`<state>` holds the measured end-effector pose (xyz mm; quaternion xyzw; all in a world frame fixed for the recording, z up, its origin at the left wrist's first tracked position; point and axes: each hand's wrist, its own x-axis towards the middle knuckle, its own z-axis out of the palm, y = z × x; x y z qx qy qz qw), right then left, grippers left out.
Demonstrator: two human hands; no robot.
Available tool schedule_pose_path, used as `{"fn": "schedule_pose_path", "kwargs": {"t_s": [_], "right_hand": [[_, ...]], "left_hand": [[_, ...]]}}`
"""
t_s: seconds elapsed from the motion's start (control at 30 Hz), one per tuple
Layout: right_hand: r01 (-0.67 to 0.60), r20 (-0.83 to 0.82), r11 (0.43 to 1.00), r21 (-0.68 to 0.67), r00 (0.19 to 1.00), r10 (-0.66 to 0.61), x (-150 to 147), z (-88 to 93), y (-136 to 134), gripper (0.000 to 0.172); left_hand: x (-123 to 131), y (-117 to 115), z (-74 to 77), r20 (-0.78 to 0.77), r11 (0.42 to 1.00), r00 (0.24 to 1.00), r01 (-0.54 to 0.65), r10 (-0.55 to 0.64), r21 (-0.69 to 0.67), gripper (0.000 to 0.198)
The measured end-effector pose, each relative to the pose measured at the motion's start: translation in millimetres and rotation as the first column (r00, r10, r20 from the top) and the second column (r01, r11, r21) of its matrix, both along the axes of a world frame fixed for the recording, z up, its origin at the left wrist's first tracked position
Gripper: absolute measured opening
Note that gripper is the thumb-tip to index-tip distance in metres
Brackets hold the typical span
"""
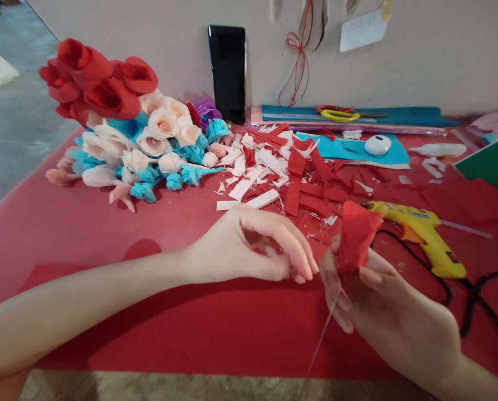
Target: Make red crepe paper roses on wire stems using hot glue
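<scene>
Near the front of the red-covered table, my right hand (395, 312) grips a red paper flower (356, 236) between thumb and fingers. The flower points upward, and its thin wire stem (325, 328) slants down below the fingers. My left hand (257, 245) hovers just left of it, not touching the flower. Its fingers are curled down towards the thumb in a pinch; whatever lies between the tips, if anything, is hidden.
Finished paper flowers (161, 125) pile at the back left. Paper scraps (291, 172) lie mid-table. A yellow glue gun (433, 234) and its black cord rest right. Behind are a phone (228, 72), scissors (340, 115) and a white earbud case (377, 145).
</scene>
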<state>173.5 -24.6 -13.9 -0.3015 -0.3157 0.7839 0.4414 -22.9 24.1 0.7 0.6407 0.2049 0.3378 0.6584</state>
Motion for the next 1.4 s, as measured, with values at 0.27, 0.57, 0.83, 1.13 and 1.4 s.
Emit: {"fn": "schedule_pose_path", "kwargs": {"t_s": [0.27,0.57,0.83,1.13,1.4], "right_hand": [[-0.012,-0.017,0.999,-0.039,1.0,0.011,-1,5.2,-2,0.015],[-0.017,-0.029,0.999,-0.032,0.999,0.016,0,3.0,-1,0.014],[0.023,0.073,1.0,0.004,0.997,-0.023,5,18.2,2,0.009],[0.028,0.076,1.0,-0.007,0.997,-0.027,5,17.2,3,0.007],[0.015,0.07,1.0,-0.003,0.997,-0.015,5,13.8,3,0.01]], "left_hand": [[1,-2,1.4,-0.044,0.991,0.993,-0.113,0.111,-0.068,0.022],[3,-7,-1.0,-0.242,0.99,0.96,-0.143,0.139,0.002,0.01],[3,-10,-1.8,-0.124,0.979,0.991,-0.08,0.057,-0.189,0.011],[6,-9,-0.7,-0.047,0.954,0.999,-0.002,-0.012,-0.299,0.013],[7,-12,-6.7,-0.08,0.973,0.994,-0.084,0.068,-0.213,0.016]]}}
